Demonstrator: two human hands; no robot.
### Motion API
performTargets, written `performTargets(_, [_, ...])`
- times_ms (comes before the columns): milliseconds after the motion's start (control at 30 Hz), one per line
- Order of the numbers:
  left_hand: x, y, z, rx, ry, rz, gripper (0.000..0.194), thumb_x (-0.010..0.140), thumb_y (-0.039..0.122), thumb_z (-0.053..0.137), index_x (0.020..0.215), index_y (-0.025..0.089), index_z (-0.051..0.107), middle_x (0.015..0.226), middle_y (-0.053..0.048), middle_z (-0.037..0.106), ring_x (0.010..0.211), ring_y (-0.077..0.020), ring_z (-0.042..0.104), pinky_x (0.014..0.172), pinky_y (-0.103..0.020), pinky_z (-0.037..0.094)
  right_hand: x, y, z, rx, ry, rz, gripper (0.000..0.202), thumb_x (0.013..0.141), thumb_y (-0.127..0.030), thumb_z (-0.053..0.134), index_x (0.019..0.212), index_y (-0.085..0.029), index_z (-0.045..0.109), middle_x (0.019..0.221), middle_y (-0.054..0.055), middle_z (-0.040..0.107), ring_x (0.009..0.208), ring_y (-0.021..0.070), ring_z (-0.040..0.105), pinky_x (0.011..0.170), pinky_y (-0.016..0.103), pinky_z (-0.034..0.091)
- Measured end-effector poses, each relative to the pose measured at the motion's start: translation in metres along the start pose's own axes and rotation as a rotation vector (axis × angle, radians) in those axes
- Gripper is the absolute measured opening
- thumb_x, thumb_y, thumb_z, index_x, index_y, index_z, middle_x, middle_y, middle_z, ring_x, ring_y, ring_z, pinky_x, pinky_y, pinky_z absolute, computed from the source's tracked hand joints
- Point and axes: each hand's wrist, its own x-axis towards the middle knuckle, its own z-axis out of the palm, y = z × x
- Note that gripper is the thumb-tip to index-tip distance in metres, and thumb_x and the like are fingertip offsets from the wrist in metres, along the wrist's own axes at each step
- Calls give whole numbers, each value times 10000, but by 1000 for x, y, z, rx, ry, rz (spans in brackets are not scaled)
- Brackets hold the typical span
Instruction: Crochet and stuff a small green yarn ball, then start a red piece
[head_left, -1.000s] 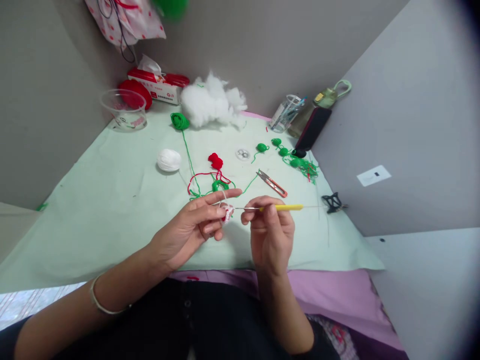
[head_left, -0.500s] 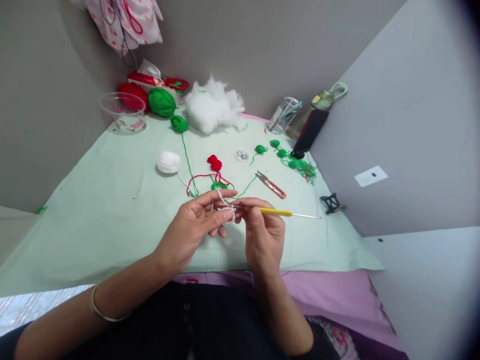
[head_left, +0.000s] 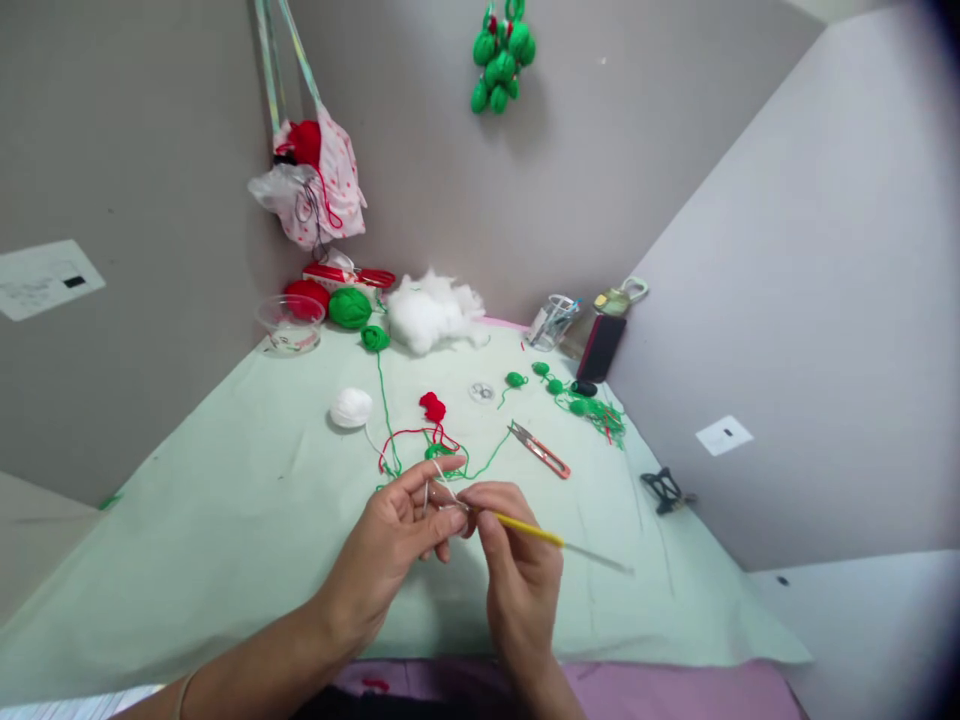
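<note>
My right hand (head_left: 521, 570) grips a crochet hook (head_left: 532, 530) by its yellow handle, the bare metal end pointing right. The hook's other tip meets my left hand (head_left: 397, 545), whose thumb and fingers pinch a small piece of white crochet work, mostly hidden by the fingertips. White yarn (head_left: 444, 480) loops over the raised left index finger. Left of the hands sits a white yarn ball (head_left: 351, 408) with its strand trailing toward them. Just beyond the fingers lie tangled green yarn (head_left: 439, 455) and a small red crocheted piece (head_left: 433, 407).
Thread snips (head_left: 540, 450) lie right of the hands. Small green crocheted balls (head_left: 555, 387) and a black stand (head_left: 666, 492) are farther right. White stuffing (head_left: 433, 315), green yarn (head_left: 350, 308), a clear tub (head_left: 291, 325) and a clear cup (head_left: 553, 322) line the back.
The view has tilted up, so the hanging green bunch now shows on the wall. The hook has turned, its free end pointing lower, and its working tip is nearer the left fingertips.
</note>
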Motion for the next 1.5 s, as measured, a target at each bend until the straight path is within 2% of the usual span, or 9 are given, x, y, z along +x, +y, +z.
performTargets(133, [-2,-2,1,-127,-25,-69,502,793,297,839,1257,170,697,763,30,585,568,-50,437,575,-206,400,-7,5,4,-314,79,-320,499,917,-56,623,1295,-372,701,1113,87,701,987,217,687,757,355,596])
performTargets(300, [-3,1,-3,-217,-91,-177,454,817,258,825,1249,173,713,771,38,555,531,-21,301,556,-185,391,-1,-1,2,-100,32,-122,371,966,-83,572,1153,-346,755,981,35,707,912,160,678,773,302,574])
performTargets(500, [-4,0,-5,-77,-74,-86,500,805,178,805,1293,227,707,829,28,592,577,-32,418,573,-184,378,4,-3,-2,96,28,60,213,990,-205,594,1031,-296,782,948,22,731,909,161,670,806,305,548])
performTargets(700, [-3,1,-4,-53,-49,-78,510,788,268,842,1281,233,718,823,28,569,614,-57,449,588,-206,400,4,0,-1,158,29,109,188,989,-238,600,1013,-260,785,901,31,714,808,156,647,732,301,536])
performTargets(900, [-2,-1,0,-117,-9,-79,463,779,275,852,1223,215,736,832,17,585,647,-71,458,627,-211,430,0,-1,3,67,28,28,244,987,-177,582,1070,-302,775,969,37,730,910,177,676,801,337,559])
performTargets(1067, [-1,-7,3,-122,54,-40,489,758,284,859,1223,211,727,810,8,611,634,-86,493,641,-228,443,-6,-1,12,-124,146,-139,312,955,-103,585,1119,-300,762,1004,62,747,938,198,704,796,353,578])
performTargets(1200, [-1,-8,0,147,28,80,496,843,361,785,1316,248,687,837,1,617,663,-126,567,674,-268,486,2,1,13,36,168,102,151,951,-240,645,982,-255,792,893,49,759,832,187,697,730,316,577])
performTargets(1333, [-1,0,-9,313,-87,145,476,946,407,650,1404,278,630,908,-15,638,680,-150,624,743,-311,517,16,4,4,432,173,429,215,870,-427,748,895,-219,795,836,43,747,680,152,653,640,287,563])
performTargets(1500, [6,32,-34,525,-92,200,264,910,438,682,1012,230,810,855,-44,692,687,-173,625,684,-286,504,33,3,-22,758,28,588,218,814,-417,805,827,-213,727,741,0,621,572,96,536,510,204,499])
